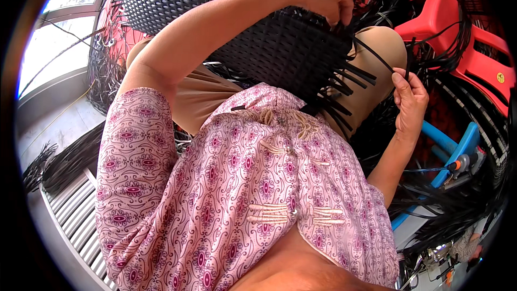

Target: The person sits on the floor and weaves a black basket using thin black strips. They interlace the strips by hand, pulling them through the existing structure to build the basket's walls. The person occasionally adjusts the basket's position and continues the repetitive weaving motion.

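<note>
A black woven wicker piece (269,54) rests across my lap, with loose strip ends (344,89) fanning out from its right edge. My left arm reaches over it, and my left hand (326,1) is at its upper right corner. The fingers there are bent down and pressed together; what they pinch is hidden. To the right of the piece, my right hand (412,97) is raised, its thumb and fingers closed on a thin black strip (377,56). This strip slants up from my right hand toward the corner beneath my left hand.
A red plastic chair (436,13) stands at the far right. Below it is a blue frame (455,153) with an orange-tipped tool (458,165) by it. Tangled black strips (107,67) lie on both sides. A slatted grey rack (75,221) is at the lower left.
</note>
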Action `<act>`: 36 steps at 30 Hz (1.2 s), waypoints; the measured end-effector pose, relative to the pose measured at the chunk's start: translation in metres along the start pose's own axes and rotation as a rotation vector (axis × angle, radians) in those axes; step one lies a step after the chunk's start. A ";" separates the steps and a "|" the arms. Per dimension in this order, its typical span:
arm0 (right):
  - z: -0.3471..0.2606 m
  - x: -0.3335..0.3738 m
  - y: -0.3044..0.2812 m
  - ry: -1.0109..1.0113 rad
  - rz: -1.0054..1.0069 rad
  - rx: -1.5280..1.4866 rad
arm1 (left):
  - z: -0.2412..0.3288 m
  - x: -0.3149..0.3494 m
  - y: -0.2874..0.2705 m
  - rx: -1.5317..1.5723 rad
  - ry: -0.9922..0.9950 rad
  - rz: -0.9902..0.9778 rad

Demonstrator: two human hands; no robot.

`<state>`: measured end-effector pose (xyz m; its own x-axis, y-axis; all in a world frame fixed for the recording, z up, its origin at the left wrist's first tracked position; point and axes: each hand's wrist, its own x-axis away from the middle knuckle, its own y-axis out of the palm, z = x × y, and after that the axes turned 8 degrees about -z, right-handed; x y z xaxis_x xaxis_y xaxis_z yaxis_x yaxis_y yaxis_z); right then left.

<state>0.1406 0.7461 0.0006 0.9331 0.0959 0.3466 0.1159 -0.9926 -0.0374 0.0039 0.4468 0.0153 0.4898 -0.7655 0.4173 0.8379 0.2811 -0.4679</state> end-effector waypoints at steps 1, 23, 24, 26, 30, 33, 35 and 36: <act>0.000 0.001 0.000 0.016 0.007 0.010 | -0.007 -0.002 0.000 0.038 0.018 0.026; 0.000 -0.012 0.005 0.023 -0.065 0.053 | -0.022 0.050 -0.008 0.002 -0.034 0.103; 0.000 -0.012 0.007 0.027 -0.066 0.052 | -0.026 0.045 -0.011 0.007 -0.114 0.069; -0.001 -0.013 0.011 0.030 -0.069 0.049 | -0.033 0.039 -0.017 0.004 -0.160 0.028; 0.006 -0.015 0.009 0.048 -0.077 0.063 | -0.047 0.038 -0.017 0.068 -0.066 0.048; -0.001 -0.013 0.016 0.082 -0.069 0.078 | -0.056 0.040 -0.014 0.144 -0.044 0.115; -0.006 -0.008 0.015 0.124 -0.074 0.104 | -0.030 0.050 -0.022 0.190 -0.159 0.122; -0.006 -0.004 0.013 0.149 -0.075 0.124 | -0.031 0.053 -0.022 0.195 -0.170 0.125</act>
<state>0.1364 0.7325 0.0045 0.8608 0.1480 0.4869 0.2330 -0.9652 -0.1185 0.0040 0.3821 0.0237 0.6117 -0.6147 0.4979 0.7909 0.4860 -0.3718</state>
